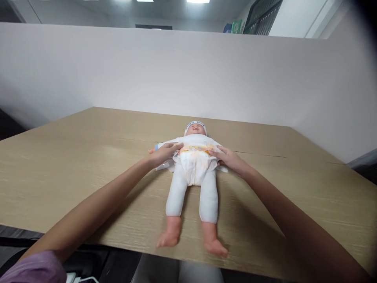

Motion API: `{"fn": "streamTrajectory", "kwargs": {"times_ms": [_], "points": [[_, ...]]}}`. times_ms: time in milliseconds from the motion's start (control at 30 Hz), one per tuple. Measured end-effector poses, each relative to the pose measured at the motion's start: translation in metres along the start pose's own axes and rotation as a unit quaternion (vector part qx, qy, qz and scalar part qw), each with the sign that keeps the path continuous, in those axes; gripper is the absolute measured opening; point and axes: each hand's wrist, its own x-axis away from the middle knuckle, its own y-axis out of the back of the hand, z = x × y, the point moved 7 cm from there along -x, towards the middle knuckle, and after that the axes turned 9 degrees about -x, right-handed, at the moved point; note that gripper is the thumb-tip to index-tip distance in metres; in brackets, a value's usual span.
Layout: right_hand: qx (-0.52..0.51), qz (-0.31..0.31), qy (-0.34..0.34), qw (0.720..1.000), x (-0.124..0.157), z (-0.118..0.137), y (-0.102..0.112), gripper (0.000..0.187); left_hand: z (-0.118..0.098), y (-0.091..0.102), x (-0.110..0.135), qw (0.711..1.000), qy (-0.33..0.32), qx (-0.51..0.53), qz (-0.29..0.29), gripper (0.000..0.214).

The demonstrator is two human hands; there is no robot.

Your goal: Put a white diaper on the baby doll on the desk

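A baby doll (194,131) lies on its back on the table, feet toward me, in white clothes and a white printed cap. Round its hips is a white diaper (194,165) with an orange patterned waistband, its front drawn up over the belly. My left hand (168,152) grips the diaper at one side of the waist, fingers closed on the edge. On the opposite side, my right hand (228,158) holds the waistband edge between thumb and fingers. Loose white side flaps stick out beneath both hands. The fingertips are partly hidden against the cloth.
The wooden table (73,165) has thin seams across its top. A white partition (188,70) rises behind it and at the sides. Below the near edge are my grey-clothed legs (176,271) and a white cable (88,279).
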Motion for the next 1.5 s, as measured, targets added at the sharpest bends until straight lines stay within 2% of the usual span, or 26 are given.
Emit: {"fn": "streamTrajectory", "kwargs": {"times_ms": [67, 133, 233, 300, 367, 433, 500, 600, 667, 733, 800, 867, 933, 1000, 1167, 1300, 1367, 1433, 1500], "points": [[0.002, -0.02, 0.013, 1.0, 0.007, 0.001, 0.012, 0.055, -0.003, 0.009, -0.001, 0.999, -0.019, -0.024, -0.016, 0.054], [0.035, -0.072, 0.048, 0.996, 0.016, 0.001, 0.027, 0.052, -0.007, 0.019, -0.005, 0.998, -0.034, -0.023, -0.037, 0.054], [0.172, -0.147, 0.089, 0.97, 0.038, -0.003, 0.042, 0.035, -0.021, 0.033, -0.005, 0.992, -0.053, -0.057, -0.096, 0.049], [0.265, -0.165, 0.099, 0.945, 0.053, -0.009, 0.042, 0.029, -0.043, 0.032, 0.001, 0.98, -0.087, -0.123, -0.127, 0.043], [0.323, -0.164, 0.106, 0.926, 0.062, -0.015, 0.039, 0.029, -0.071, 0.018, 0.01, 0.961, -0.146, -0.191, -0.137, 0.038], [0.357, -0.165, 0.108, 0.913, 0.066, -0.021, 0.035, 0.029, -0.097, -0.01, 0.019, 0.936, -0.224, -0.243, -0.117, 0.035], [0.372, -0.169, 0.099, 0.907, 0.064, -0.027, 0.035, 0.03, -0.114, -0.042, 0.024, 0.903, -0.289, -0.307, -0.086, 0.034], [0.372, -0.172, 0.08, 0.909, 0.058, -0.034, 0.037, 0.033, -0.116, -0.082, 0.023, 0.849, -0.321, -0.417, -0.051, 0.037], [0.362, -0.169, 0.07, 0.914, 0.055, -0.038, 0.039, 0.035, -0.111, -0.094, 0.02, 0.824, -0.319, -0.464, -0.055, 0.037], [0.35, -0.152, 0.054, 0.923, 0.054, -0.04, 0.04, 0.037, -0.107, -0.097, 0.019, 0.814, -0.318, -0.482, -0.067, 0.038], [0.317, -0.116, 0.036, 0.941, 0.054, -0.041, 0.04, 0.041, -0.104, -0.096, 0.019, 0.817, -0.31, -0.481, -0.07, 0.039], [0.239, -0.08, 0.029, 0.967, 0.053, -0.035, 0.04, 0.045, -0.102, -0.095, 0.02, 0.822, -0.301, -0.478, -0.066, 0.04], [0.146, -0.066, 0.03, 0.987, 0.051, -0.023, 0.041, 0.047, -0.102, -0.095, 0.02, 0.827, -0.295, -0.475, -0.061, 0.042], [0.088, -0.066, 0.028, 0.994, 0.046, -0.009, 0.04, 0.046, -0.102, -0.095, 0.02, 0.83, -0.29, -0.473, -0.057, 0.043], [0.074, -0.04, 0.059, 0.995, 0.016, 0.021, 0.011, 0.042, -0.103, -0.093, 0.02, 0.839, -0.281, -0.462, -0.058, 0.047], [0.109, -0.037, 0.06, 0.992, -0.001, 0.02, -0.016, 0.041, -0.1, -0.091, 0.019, 0.853, -0.267, -0.445, -0.053, 0.052], [0.102, -0.065, 0.091, 0.988, 0.005, 0.02, -0.021, 0.038, -0.098, -0.091, 0.016, 0.86, -0.259, -0.437, -0.048, 0.052], [0.101, -0.097, 0.159, 0.977, 0.021, 0.025, -0.022, 0.034, -0.096, -0.091, 0.014, 0.867, -0.258, -0.424, -0.042, 0.054], [0.128, -0.104, 0.236, 0.958, 0.044, 0.032, -0.026, 0.031, -0.094, -0.09, 0.012, 0.874, -0.26, -0.409, -0.03, 0.058]]}}
